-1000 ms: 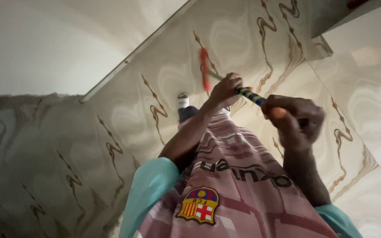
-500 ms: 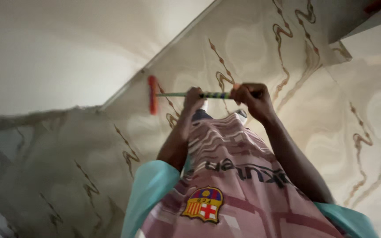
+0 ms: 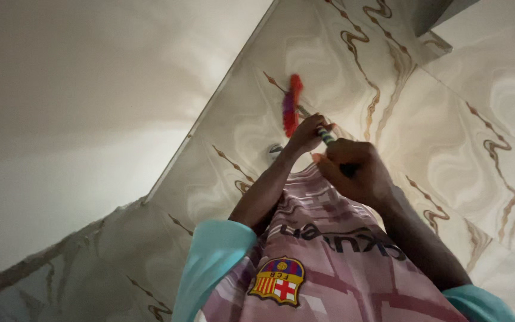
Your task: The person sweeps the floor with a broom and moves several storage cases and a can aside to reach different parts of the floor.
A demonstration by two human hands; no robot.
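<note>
Broom [image 3: 292, 106], red head low over the tiled floor [image 3: 478, 119], slants away from the body, left hand [image 3: 309, 132] nearer the head, right hand [image 3: 353, 170] behind, all fingers wrapped tight round its striped handle [image 3: 325, 136].

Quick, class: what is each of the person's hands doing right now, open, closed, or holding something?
Left hand: closed around the striped handle of the red-headed broom.
Right hand: closed around the same handle, nearer its end.
</note>
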